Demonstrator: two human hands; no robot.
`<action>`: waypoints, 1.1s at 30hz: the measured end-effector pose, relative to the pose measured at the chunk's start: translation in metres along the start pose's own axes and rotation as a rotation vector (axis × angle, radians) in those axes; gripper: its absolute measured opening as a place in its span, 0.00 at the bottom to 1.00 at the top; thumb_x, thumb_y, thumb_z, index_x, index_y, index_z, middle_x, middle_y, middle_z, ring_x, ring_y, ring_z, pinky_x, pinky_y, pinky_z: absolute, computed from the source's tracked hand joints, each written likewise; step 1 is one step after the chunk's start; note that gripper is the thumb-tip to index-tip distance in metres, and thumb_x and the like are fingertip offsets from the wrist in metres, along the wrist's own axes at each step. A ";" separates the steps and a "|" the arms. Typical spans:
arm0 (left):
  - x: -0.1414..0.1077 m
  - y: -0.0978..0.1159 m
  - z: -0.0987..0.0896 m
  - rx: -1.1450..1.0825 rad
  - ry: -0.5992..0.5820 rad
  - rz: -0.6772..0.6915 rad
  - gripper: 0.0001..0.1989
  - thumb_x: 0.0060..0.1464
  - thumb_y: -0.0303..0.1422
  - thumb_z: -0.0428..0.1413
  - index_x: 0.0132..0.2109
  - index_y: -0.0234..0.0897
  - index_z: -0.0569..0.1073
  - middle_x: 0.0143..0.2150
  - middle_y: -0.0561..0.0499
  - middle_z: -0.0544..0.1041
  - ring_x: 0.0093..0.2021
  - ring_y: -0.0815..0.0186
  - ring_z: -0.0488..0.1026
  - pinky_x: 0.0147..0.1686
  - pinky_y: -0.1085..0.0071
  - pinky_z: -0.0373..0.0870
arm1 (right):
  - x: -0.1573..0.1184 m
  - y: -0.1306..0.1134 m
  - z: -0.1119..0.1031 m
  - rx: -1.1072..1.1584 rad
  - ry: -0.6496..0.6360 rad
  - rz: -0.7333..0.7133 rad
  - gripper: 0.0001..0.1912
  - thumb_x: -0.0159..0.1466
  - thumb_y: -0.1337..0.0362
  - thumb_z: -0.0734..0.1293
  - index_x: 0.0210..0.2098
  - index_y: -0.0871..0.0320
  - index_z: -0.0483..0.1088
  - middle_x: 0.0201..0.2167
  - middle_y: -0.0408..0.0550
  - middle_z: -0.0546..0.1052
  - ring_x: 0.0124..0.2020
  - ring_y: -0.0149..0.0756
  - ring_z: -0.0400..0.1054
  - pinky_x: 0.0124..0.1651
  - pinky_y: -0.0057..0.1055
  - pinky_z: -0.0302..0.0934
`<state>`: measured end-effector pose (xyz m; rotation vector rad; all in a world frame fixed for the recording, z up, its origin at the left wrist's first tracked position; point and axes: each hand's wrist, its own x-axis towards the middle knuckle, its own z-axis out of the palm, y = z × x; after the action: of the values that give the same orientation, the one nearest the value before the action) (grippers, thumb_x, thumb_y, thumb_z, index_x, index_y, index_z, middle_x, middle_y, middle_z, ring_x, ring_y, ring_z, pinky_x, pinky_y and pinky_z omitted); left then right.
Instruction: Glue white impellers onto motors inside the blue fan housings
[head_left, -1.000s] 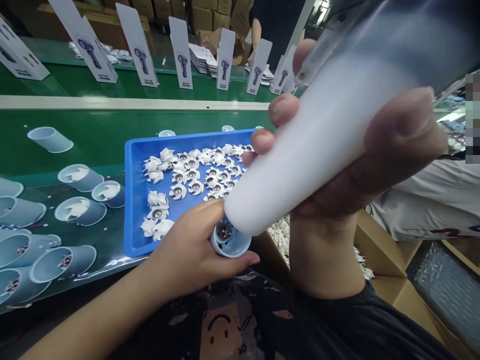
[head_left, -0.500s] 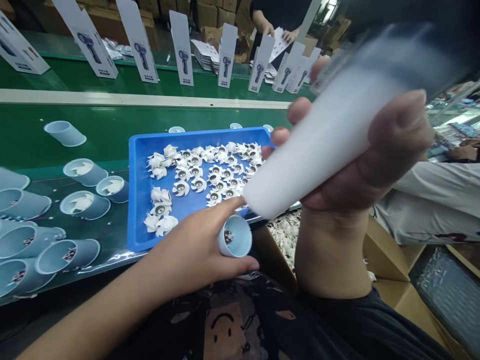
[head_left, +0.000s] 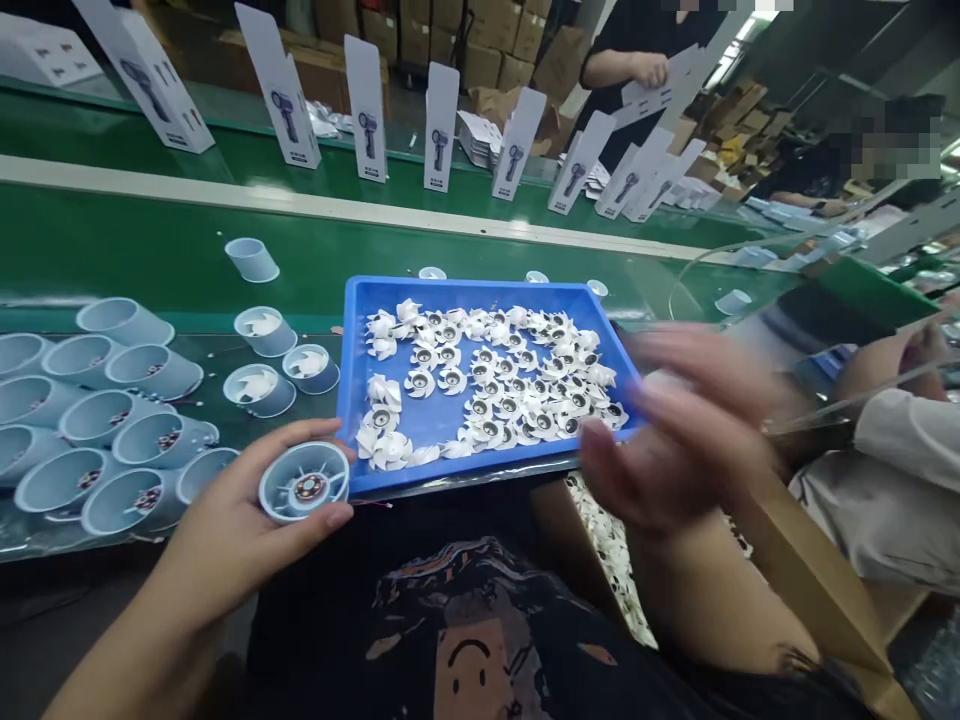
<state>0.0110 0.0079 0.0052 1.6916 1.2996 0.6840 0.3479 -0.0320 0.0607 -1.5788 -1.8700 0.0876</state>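
Light blue cup [head_left: 289, 472] in the left hand [head_left: 234, 510], near the left end of the blue tray [head_left: 442, 415]

Other cups [head_left: 154, 372] stand grouped on the counter [head_left: 214, 385] at left, motors visible in several. Sound handling, in this judgement, means a light grip on the outer wall, open end up, fingertips clear of the motor [head_left: 309, 487] inside. The left hand is partly closed, fingers and thumb curved around that wall, holding the cup securely. White fan wheels [head_left: 544, 422] lie in the tray, densest toward its right side. The right hand [head_left: 682, 440] is at the tray's right end; blur prevents telling how far open it is or whether it holds anything
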 end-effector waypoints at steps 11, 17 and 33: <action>-0.040 -0.012 -0.009 -0.103 0.120 -0.026 0.30 0.44 0.54 0.64 0.52 0.49 0.71 0.44 0.54 0.81 0.45 0.56 0.77 0.45 0.66 0.71 | 0.116 0.047 0.121 -0.738 -0.591 0.038 0.16 0.70 0.58 0.66 0.52 0.61 0.70 0.52 0.53 0.73 0.50 0.40 0.71 0.52 0.43 0.69; -0.035 -0.009 -0.007 -0.183 0.072 -0.028 0.27 0.44 0.47 0.65 0.51 0.46 0.72 0.44 0.53 0.81 0.44 0.58 0.77 0.46 0.67 0.70 | 0.115 0.054 0.116 -0.655 -0.599 0.122 0.16 0.70 0.58 0.66 0.54 0.59 0.69 0.55 0.53 0.71 0.53 0.42 0.69 0.55 0.45 0.68; -0.018 0.000 0.010 -0.248 0.023 0.115 0.31 0.47 0.44 0.63 0.57 0.40 0.66 0.48 0.44 0.79 0.45 0.56 0.78 0.46 0.63 0.75 | 0.038 -0.030 0.090 0.970 -0.511 0.498 0.22 0.53 0.44 0.64 0.34 0.55 0.59 0.28 0.40 0.64 0.24 0.26 0.58 0.31 0.29 0.63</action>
<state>0.0135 -0.0122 0.0018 1.5676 1.0899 0.8966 0.2736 0.0272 0.0227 -1.2924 -1.3201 1.4855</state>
